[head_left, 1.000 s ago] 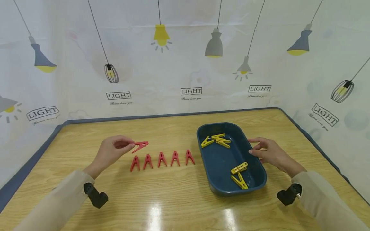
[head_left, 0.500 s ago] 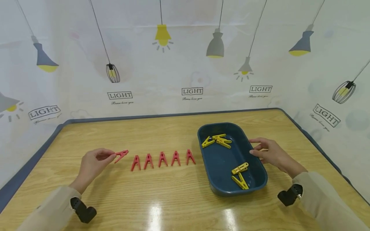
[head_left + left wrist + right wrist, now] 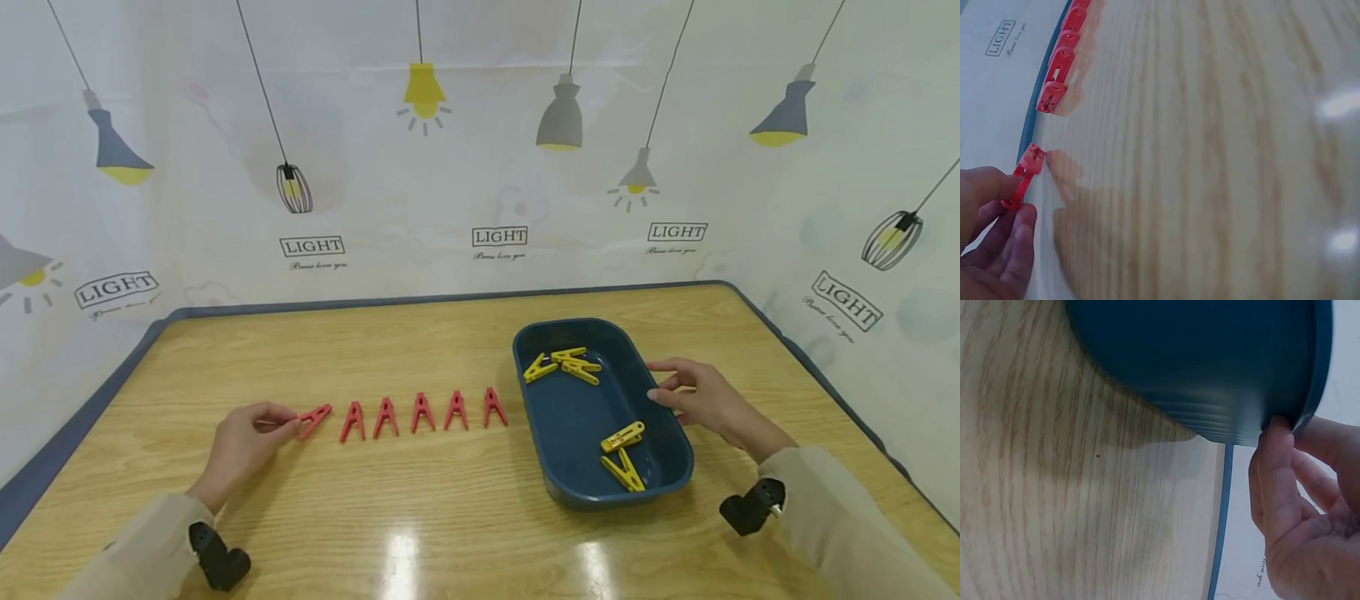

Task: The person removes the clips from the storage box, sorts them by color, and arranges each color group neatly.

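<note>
My left hand [image 3: 243, 446] pinches a red plastic clothespin [image 3: 314, 421] between thumb and fingertips, at the left end of a row of several red clothespins [image 3: 421, 413]. In the left wrist view the pinched clothespin [image 3: 1027, 169] is at or just above the tabletop; exact contact is hard to tell. My right hand [image 3: 712, 404] touches the outer right side of a dark blue plastic basin [image 3: 588, 502]. Its thumb and fingers rest at the rim, loosely bent, as the right wrist view shows at the basin wall [image 3: 1210, 375]. Yellow clothespins [image 3: 577, 371] lie inside the basin.
The wooden table [image 3: 450, 542] runs back to a white printed backdrop [image 3: 405, 183] with a dark blue lower border. More yellow clothespins [image 3: 622, 471] lie at the basin's near end. A black wrist camera [image 3: 217, 557] sits on the left sleeve, another on the right.
My left hand, holding the red clothespin, has moved left from above the row and then lowered beside its left end. The right hand and basin have stayed put.
</note>
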